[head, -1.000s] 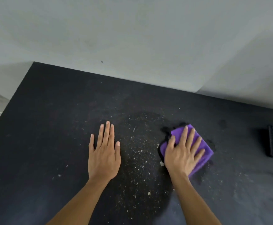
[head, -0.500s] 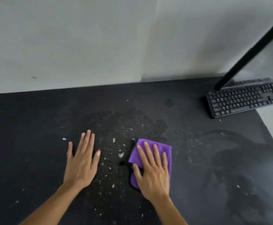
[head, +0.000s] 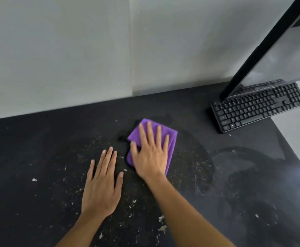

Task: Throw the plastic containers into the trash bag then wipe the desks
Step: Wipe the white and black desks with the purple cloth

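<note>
Right hand (head: 150,155) presses the folded purple cloth (head: 172,141), fingers straight, pointing to 12 o'clock; left hand (head: 101,189) lies flat at its 7 o'clock, fingers released, on the black desk (head: 38,148).

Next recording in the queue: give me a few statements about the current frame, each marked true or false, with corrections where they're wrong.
1. The right hand presses flat on the purple cloth, which lies on the black desk. True.
2. The left hand grips a plastic container. False: it rests flat on the desk with straight fingers and holds nothing.
3. A black keyboard sits at the far right of the desk. True.
4. The desk is free of debris. False: pale crumbs are scattered around both hands.
5. The purple cloth lies on top of the keyboard. False: the two are apart, with bare desk between them.
</note>
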